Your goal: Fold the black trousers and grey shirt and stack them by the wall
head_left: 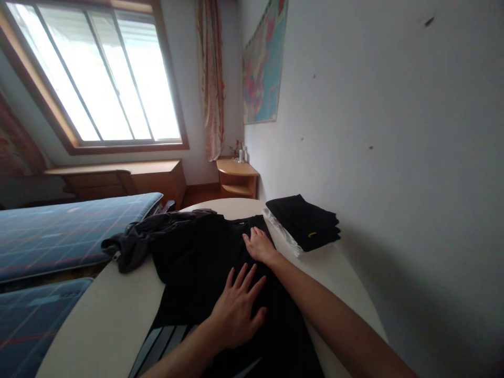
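Head view: looking forward and down over a pale tabletop (106,310) with a curved rim.
Shirt (200,262): black, spread on the tabletop, collar near the far rim, lower end running past the bottom of view.
Left hand (237,315): palm down on the shirt, fingers spread apart.
Right hand (260,244): resting on the shirt near its right edge, fingers extended, slightly apart.
Stack (301,218): black, folded, over plastic (284,233), near the wall (394,199).
Grey cloth (136,244): bunched beside the shirt, reaching the left rim.
Open room: widest left of the shirt, narrow toward the plastic.
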`<state>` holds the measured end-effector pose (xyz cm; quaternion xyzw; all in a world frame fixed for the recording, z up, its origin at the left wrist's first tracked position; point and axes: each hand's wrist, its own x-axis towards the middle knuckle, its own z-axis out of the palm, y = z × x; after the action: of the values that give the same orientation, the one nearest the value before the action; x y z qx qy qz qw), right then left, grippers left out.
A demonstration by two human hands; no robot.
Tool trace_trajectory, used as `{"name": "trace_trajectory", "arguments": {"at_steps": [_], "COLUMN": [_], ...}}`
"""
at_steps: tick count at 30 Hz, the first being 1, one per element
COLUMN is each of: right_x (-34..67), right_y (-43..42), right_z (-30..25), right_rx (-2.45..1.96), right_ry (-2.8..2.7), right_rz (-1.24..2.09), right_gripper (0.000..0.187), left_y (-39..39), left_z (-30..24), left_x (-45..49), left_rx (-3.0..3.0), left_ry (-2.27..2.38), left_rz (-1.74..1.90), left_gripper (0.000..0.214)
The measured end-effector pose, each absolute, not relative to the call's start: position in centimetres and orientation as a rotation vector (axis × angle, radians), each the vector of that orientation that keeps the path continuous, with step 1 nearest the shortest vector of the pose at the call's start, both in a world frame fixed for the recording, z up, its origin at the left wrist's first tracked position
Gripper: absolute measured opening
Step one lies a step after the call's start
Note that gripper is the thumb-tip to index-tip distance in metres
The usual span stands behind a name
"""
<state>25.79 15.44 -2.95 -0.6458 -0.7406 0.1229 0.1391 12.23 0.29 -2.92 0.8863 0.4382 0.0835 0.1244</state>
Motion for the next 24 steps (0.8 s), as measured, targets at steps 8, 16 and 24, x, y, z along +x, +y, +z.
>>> {"name": "trace_trajectory", "arguments": {"at_steps": [8, 16, 24], "right_x": [27.4, 28.3, 29.5], "right_y": [14.1, 14.0, 12.6], "right_z": [-4.3, -4.2, -4.3], "right_rx": [-1.796, -1.729, -1.677], "right_ry": [-2.191, -2.196, -2.159], "right_rz": [0.440, 0.390, 0.347], "right_gripper": [0.074, 0.068, 0.071], "left_y": [-1.4, -0.4, 4.7], "left_z": [-3.3, -2.0, -3.2], "left_x": [15.5, 14.7, 4.6], "left_rx": [2.481, 2.425, 2.294], "left_ry": [1.428, 1.320, 2.052], "left_rz": [0.378, 0.507, 0.875], "left_gripper": [0.065, 0.054, 0.043]}}
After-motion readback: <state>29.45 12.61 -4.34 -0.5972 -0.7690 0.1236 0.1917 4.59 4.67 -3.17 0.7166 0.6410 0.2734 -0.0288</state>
